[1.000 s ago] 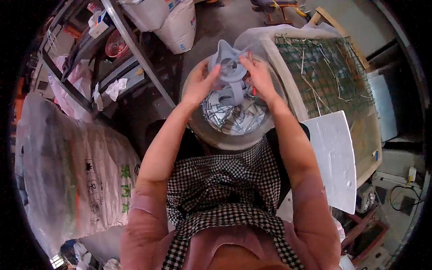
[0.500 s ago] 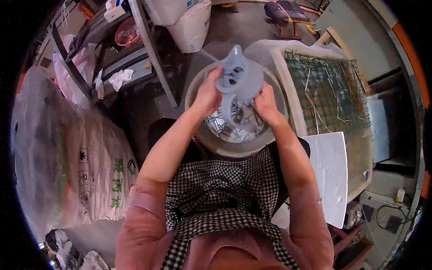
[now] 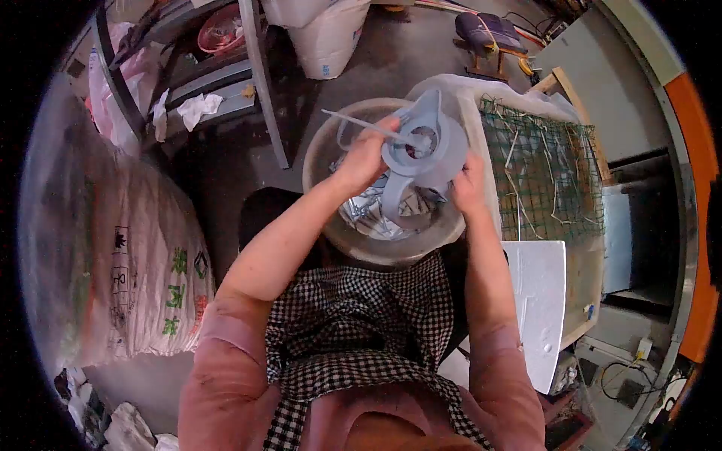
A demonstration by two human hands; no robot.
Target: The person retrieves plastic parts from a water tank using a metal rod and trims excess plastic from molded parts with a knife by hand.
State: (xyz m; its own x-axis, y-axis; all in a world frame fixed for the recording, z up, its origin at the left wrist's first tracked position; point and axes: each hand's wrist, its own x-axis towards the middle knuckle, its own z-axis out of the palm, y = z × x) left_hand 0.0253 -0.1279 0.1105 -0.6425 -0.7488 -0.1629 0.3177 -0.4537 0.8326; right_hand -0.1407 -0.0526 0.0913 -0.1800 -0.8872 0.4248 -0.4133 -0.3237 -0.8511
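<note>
Over a round tub, a grey plastic jug-like part [image 3: 445,146] with a pointed spout and a loop handle is held tilted, its round opening turned up. My left hand [image 3: 368,156] is closed at a thin grey plastic stick [image 3: 353,119] that runs to the opening, where a pale lump shows. Whether the stick is joined to the jug I cannot tell. My right hand [image 3: 470,184] grips the far right side of the jug, its fingertips partly hidden behind it. Below, the tub [image 3: 320,150] holds many thin grey pieces [image 3: 372,214].
A pale-rimmed bin [image 3: 489,173] with green wire mesh [image 3: 541,173] stands at the right, a white board [image 3: 538,301] before it. Large woven sacks [image 3: 150,263] fill the left. A metal rack [image 3: 263,90], a white sack [image 3: 327,45] and a padded stool [image 3: 489,37] stand farther back.
The jug has shifted right and turned, showing its round opening. The thin stick now stands out clearly at my left hand. The camera view has also swung a little.
</note>
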